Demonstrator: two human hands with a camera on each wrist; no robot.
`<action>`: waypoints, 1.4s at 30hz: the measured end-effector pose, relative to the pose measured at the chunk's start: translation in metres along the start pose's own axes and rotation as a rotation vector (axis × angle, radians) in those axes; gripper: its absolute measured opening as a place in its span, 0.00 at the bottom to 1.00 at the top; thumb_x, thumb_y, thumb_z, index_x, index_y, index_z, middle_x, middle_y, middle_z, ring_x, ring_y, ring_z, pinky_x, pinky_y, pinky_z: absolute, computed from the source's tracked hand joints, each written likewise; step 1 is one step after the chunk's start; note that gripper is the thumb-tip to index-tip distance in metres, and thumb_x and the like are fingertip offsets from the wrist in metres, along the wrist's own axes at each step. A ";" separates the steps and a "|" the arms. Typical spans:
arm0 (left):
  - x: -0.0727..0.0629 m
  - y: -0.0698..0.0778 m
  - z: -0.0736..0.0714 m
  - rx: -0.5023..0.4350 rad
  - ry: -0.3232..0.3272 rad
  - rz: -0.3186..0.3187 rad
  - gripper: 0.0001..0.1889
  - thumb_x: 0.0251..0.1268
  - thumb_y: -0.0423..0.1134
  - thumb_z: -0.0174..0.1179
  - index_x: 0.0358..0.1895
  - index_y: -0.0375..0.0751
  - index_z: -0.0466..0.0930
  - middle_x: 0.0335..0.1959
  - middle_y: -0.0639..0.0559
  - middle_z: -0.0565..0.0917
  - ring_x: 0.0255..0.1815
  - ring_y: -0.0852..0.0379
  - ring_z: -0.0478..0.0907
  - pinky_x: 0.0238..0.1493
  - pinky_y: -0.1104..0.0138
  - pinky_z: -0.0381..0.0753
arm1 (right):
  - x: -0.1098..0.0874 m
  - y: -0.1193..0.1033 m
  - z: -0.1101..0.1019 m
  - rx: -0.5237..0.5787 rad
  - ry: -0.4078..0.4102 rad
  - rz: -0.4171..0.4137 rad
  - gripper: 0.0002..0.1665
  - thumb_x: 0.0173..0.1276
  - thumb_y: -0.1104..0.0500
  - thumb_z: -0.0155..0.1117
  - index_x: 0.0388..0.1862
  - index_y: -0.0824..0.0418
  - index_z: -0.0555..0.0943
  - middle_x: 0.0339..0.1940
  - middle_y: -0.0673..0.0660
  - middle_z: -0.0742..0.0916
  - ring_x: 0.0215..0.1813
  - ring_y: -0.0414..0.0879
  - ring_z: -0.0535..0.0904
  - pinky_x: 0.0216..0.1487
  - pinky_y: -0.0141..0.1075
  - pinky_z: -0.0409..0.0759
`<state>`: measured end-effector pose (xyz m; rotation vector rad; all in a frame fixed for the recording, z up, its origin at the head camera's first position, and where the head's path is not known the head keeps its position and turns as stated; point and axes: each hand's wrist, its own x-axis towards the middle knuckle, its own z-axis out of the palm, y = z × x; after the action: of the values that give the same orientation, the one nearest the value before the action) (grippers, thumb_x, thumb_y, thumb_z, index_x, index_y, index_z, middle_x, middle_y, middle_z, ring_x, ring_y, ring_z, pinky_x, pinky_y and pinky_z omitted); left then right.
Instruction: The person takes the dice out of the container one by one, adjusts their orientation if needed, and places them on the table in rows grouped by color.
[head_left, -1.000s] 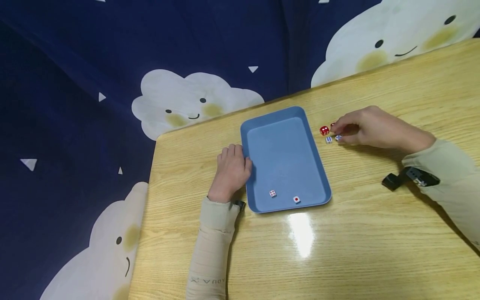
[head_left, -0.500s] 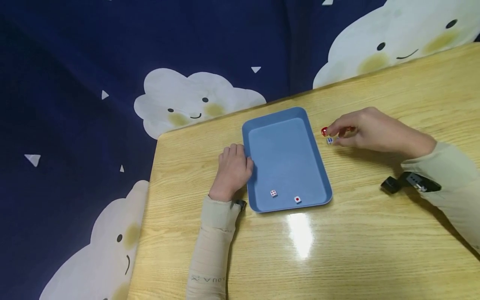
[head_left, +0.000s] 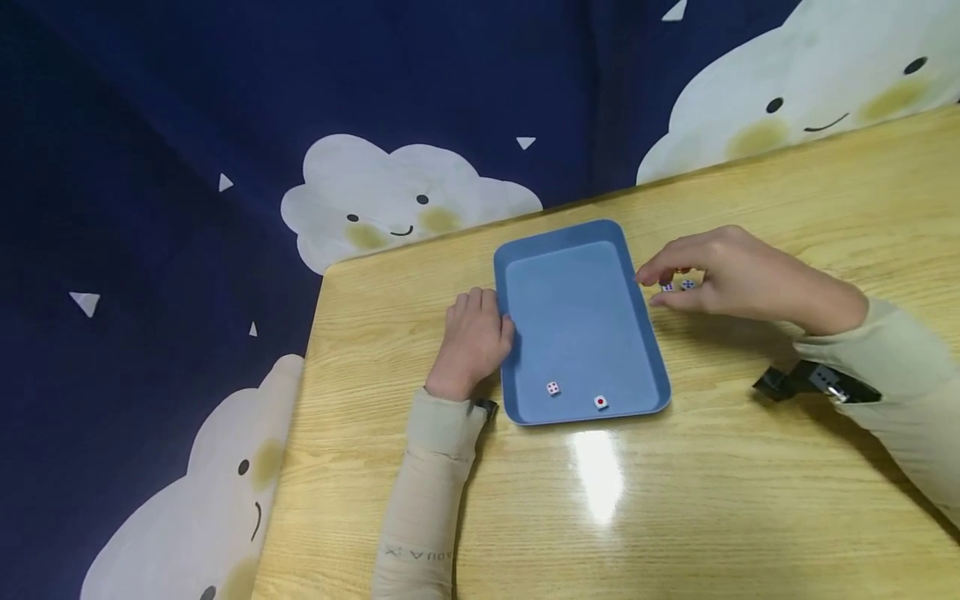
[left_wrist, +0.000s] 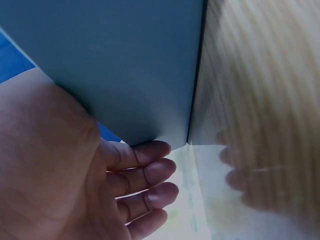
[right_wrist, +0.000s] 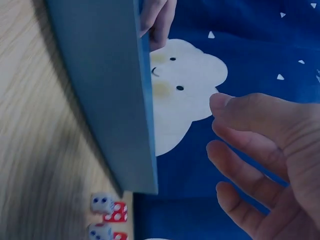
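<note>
My left hand [head_left: 471,342] holds the left rim of a shallow blue tray [head_left: 577,308], thumb over the edge, the other fingers along the outer wall [left_wrist: 130,75]. Inside the tray lie two white dice, one showing red four [head_left: 553,388], the other a single red dot [head_left: 601,402]. My right hand [head_left: 738,271] hovers at the tray's right side, thumb and fingers apart with nothing between them. Beneath it, partly covered, are two blue-pipped white dice [head_left: 687,285] and a bit of red die [head_left: 682,270]. The right wrist view shows two white dice [right_wrist: 102,203] and two red dice [right_wrist: 116,212].
The wooden table [head_left: 675,508] ends at a dark blue curtain [head_left: 465,75] printed with white clouds, at the back and left. Black wrist cameras sit under both cuffs, the right one [head_left: 776,383] standing out over the table.
The right hand has moved left from over the dice to the tray's right rim, thumb and fingers still apart. The left hand keeps its hold, and the dice stay put.
</note>
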<state>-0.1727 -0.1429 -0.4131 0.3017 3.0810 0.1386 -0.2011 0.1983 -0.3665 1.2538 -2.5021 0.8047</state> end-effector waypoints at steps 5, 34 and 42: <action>0.000 0.000 0.002 -0.003 0.018 -0.003 0.16 0.79 0.44 0.43 0.54 0.35 0.71 0.46 0.41 0.75 0.48 0.43 0.69 0.53 0.54 0.70 | 0.005 -0.009 0.002 0.038 0.012 -0.035 0.20 0.51 0.64 0.83 0.43 0.48 0.91 0.39 0.41 0.92 0.37 0.31 0.83 0.37 0.19 0.77; -0.001 0.001 0.000 -0.017 -0.004 -0.013 0.18 0.80 0.44 0.42 0.58 0.34 0.70 0.50 0.40 0.75 0.51 0.42 0.68 0.56 0.52 0.70 | 0.015 -0.042 0.057 0.197 -0.211 -0.191 0.13 0.59 0.60 0.79 0.44 0.54 0.90 0.39 0.46 0.92 0.43 0.38 0.86 0.46 0.39 0.87; -0.001 0.002 -0.001 -0.020 -0.006 -0.012 0.18 0.80 0.44 0.42 0.59 0.33 0.70 0.52 0.40 0.75 0.51 0.42 0.68 0.57 0.52 0.70 | 0.011 -0.045 0.062 0.194 -0.251 -0.175 0.13 0.60 0.59 0.79 0.45 0.54 0.90 0.39 0.46 0.92 0.43 0.38 0.86 0.47 0.40 0.87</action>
<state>-0.1709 -0.1408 -0.4123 0.2824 3.0731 0.1680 -0.1703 0.1342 -0.3956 1.7095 -2.5002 0.9146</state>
